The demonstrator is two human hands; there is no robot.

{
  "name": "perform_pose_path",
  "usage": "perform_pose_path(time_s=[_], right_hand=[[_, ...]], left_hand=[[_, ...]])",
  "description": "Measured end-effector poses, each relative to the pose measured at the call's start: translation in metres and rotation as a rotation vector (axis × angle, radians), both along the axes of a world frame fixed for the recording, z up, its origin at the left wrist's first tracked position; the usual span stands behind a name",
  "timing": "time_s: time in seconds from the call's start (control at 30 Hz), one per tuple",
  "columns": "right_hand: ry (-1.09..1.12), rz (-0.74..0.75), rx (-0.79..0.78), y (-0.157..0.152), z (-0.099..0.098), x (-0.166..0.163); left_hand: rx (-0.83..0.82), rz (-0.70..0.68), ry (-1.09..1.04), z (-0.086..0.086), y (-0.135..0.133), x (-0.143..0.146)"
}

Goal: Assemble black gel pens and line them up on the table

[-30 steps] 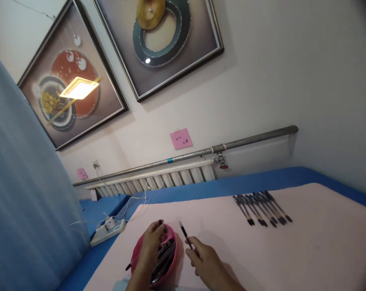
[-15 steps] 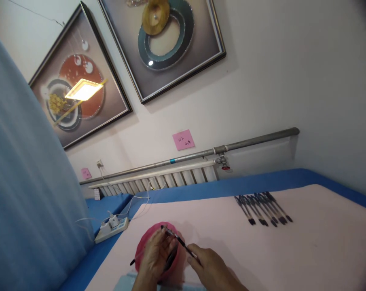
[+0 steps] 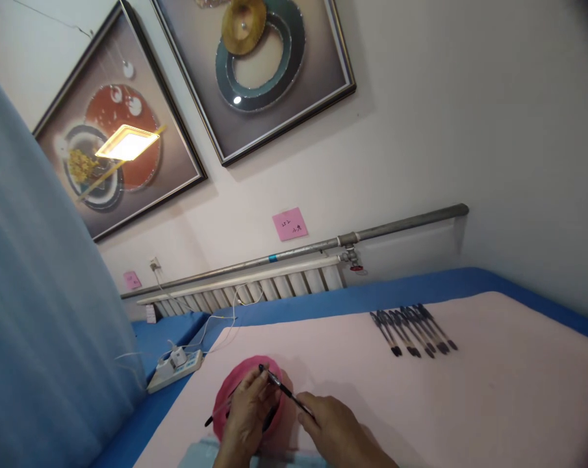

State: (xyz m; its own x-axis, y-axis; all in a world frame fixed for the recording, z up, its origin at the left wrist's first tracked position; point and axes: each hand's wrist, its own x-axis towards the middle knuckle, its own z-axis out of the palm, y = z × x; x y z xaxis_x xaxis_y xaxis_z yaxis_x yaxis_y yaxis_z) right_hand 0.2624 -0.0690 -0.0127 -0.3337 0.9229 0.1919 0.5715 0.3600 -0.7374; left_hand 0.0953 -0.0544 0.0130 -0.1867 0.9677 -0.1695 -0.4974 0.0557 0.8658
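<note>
My right hand [image 3: 330, 422] is closed around the lower end of a slim pen [image 3: 286, 389] with a clear barrel and dark parts. The pen slants up to the left, above a pink bowl [image 3: 220, 400]. At its upper end, the thumb and fingers of my left hand [image 3: 247, 409] pinch together on the dark tip; whether that is a separate cap I cannot tell. Under my left hand, more dark pens show inside the bowl, partly hidden, and one pokes out over its left rim.
Several dark-ended pens [image 3: 413, 331] lie side by side on the pale pink sheet [image 3: 469, 403]. To the left are a white power strip [image 3: 174, 372] with plugs and cords and a blue curtain [image 3: 45, 292]. A light-blue packet [image 3: 199, 453] lies at the front edge.
The fingers of my left hand have drawn closer together at the pen's upper end. My right hand keeps its hold on the pen. The whole view has shifted slightly.
</note>
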Motion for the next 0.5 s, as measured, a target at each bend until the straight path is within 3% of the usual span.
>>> perform_pose_path(time_s=[0.23, 0.5], right_hand=[[0.061, -0.045, -0.113, -0.003, 0.002, -0.005], [0.228, -0.05, -0.235, -0.006, 0.0, -0.006]], left_hand=[[0.005, -0.083, 0.046, -0.011, -0.002, 0.017], [0.009, -0.079, 0.068, -0.016, -0.003, 0.025]])
